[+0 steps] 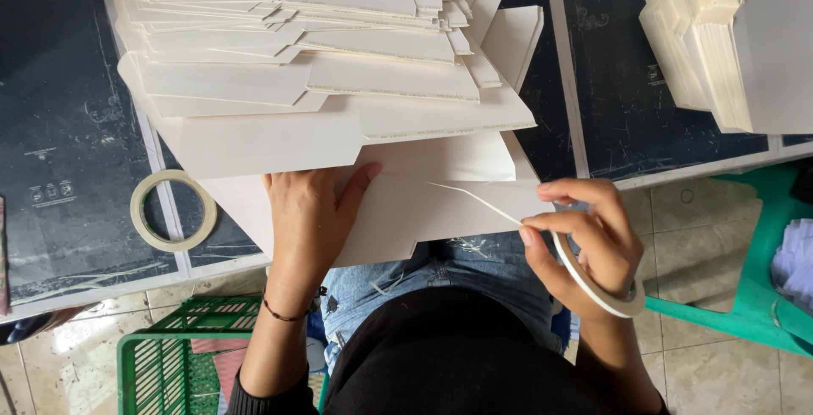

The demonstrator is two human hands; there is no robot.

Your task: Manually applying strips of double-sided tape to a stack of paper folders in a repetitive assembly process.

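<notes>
Big fanned stack of flat white card blanks (339, 51) sits just beyond my left hand, spread over the dark tabletop (68, 127); second pile of white card (703, 34) is well off beyond my right hand, on the far side of the table seam; a spare tape roll (173, 211), pale ring, lies flat on the table just left of my left hand, not touching it; green plastic crate (169, 356) on the tiled floor is below my left forearm; green plastic stool (754, 296) is to the right of my right hand; nothing sits between my two hands except the sheet itself.

My left hand (312, 212) is flat and spread, palm down, pressing the nearest white card sheet (406, 212) at the table edge, thumb out toward the right; dark thin bracelet on that wrist.

My right hand (589, 241) is curled; thumb and forefinger pinch a thin white tape strip (478, 199) that runs from the fingertips leftward onto the sheet; a tape roll (597, 284) hangs looped around that hand's fingers, below the pinch.

The sheet overhangs the table above my lap, under the big stack's front edge; the blanks are plain white, no labels I can make out.
</notes>
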